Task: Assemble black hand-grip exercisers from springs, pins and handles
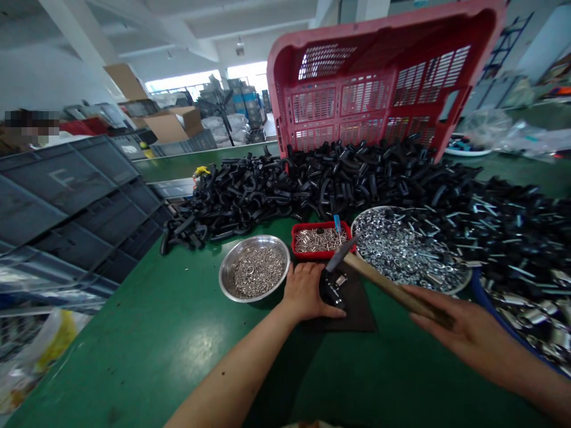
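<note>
Striking step, apparently; on mat (363, 315), black part (334, 295) is steadied by left hand (304, 291), fingers together, thumb apart; hammer (386, 284) is gripped by right hand (466, 327), fingers curled; careful aim is needed.

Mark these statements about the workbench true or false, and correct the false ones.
1. The right hand grips the wooden-handled metal hammer. True.
2. The left hand is inside the round silver metal bowl. False: it is beside the bowl, at a small black part.
3. The red rectangular plastic tray holds small metal pieces. True.
4. All the curved black plastic pieces are inside the large red slatted crate. False: many pieces lie outside the crate.
</note>
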Tool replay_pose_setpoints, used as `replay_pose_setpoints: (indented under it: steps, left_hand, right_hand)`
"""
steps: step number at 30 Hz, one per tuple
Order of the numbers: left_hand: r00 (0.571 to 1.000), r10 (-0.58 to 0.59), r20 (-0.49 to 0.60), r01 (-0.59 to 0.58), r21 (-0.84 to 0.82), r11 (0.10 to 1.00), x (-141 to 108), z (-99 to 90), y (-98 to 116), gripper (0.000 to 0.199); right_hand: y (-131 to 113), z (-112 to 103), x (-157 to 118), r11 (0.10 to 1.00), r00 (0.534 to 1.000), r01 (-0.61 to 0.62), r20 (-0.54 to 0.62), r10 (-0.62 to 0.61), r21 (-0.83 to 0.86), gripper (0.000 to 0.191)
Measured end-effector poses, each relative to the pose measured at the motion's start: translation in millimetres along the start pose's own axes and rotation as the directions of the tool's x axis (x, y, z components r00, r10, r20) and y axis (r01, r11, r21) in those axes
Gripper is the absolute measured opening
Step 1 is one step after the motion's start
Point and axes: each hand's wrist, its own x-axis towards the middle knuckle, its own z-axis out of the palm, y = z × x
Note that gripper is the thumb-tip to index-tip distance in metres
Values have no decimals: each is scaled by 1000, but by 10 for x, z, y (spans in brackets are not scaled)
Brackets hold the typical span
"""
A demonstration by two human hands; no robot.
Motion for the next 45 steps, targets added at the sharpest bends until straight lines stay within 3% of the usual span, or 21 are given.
replay_pose_setpoints:
  steps: [4, 7, 9, 11, 13, 15, 17, 18, 20, 22, 23, 25, 27, 29, 32, 37, 40, 45]
  left_hand:
    - [996, -15, -90, 22, 80, 997, -141, 17, 102, 91]
    - [995, -47, -83, 57, 116, 992, -242, 91, 173, 72]
    - [999, -28, -31, 32, 126, 992, -268, 131, 188, 70]
    - [1000, 25, 0, -25, 125, 992, -257, 109, 179, 70]
    - [998, 69, 13, -70, 100, 993, -215, -11, 159, 68]
    - [996, 76, 37, -77, 16, 997, -144, -214, 137, 62]
    - [990, 70, 119, -49, -177, 983, -45, -425, 107, 51]
    - [979, 64, 191, -2, -308, 951, 12, -503, 85, 50]
    - [927, 11, 375, 203, -526, 826, 130, -561, 27, 58]
    - [837, -70, 543, 439, -590, 678, 229, -485, -36, 67]
    - [810, -118, 575, 501, -572, 649, 262, -413, -59, 69]
    - [830, -212, 516, 496, -510, 702, 285, -253, -73, 65]
    - [898, -272, 346, 404, -403, 821, 250, -132, -48, 55]
    - [943, -292, 157, 324, -247, 913, 182, -75, -7, 43]
    - [963, -266, -50, 264, -41, 964, 94, -55, 32, 42]
    - [965, -242, -96, 242, -16, 970, 77, 18, 39, 40]
    - [972, -215, -93, 212, -40, 976, 91, 76, 33, 39]
    - [980, -170, -106, 160, -100, 982, 85, 120, -14, 41]
  right_hand:
    - [546, -238, 75, 974, 977, -213, -8, 214, 72, 44]
    - [1031, -380, 144, 975, 977, -197, -107, 186, -106, 35]
    - [1159, -419, 211, 946, 981, -168, -143, 132, -277, 28]
    - [1036, -368, 304, 905, 982, -125, -180, 55, -407, 25]
    - [702, -209, 428, 906, 980, -15, -184, -70, -424, 29]
    - [296, 20, 582, 939, 972, 182, -93, -217, -292, 38]
    - [-22, 247, 752, 938, 938, 345, -12, -345, -39, 37]
    - [-117, 342, 835, 941, 944, 331, -40, -329, 75, 31]
    - [-177, 483, 985, 933, 971, 235, -36, -234, 272, 21]
    - [-129, 571, 1099, 915, 990, 102, 49, -131, 390, 18]
    - [-95, 603, 1137, 913, 990, 54, 99, -102, 404, 17]
    - [-54, 649, 1173, 939, 986, 28, 145, -82, 342, 16]
    - [-66, 669, 1170, 980, 987, 58, 136, -84, 189, 15]
    - [-106, 658, 1174, 996, 988, 73, 135, -80, 57, 14]
    - [-145, 604, 1304, 999, 991, 19, 131, -12, -49, 10]
    - [-127, 633, 1863, 966, 988, -152, 4, 157, -209, 24]
    - [-101, 735, 2151, 938, 971, -235, -18, 239, -253, 22]
    - [-65, 734, 2226, 926, 951, -307, -98, 292, -219, 23]
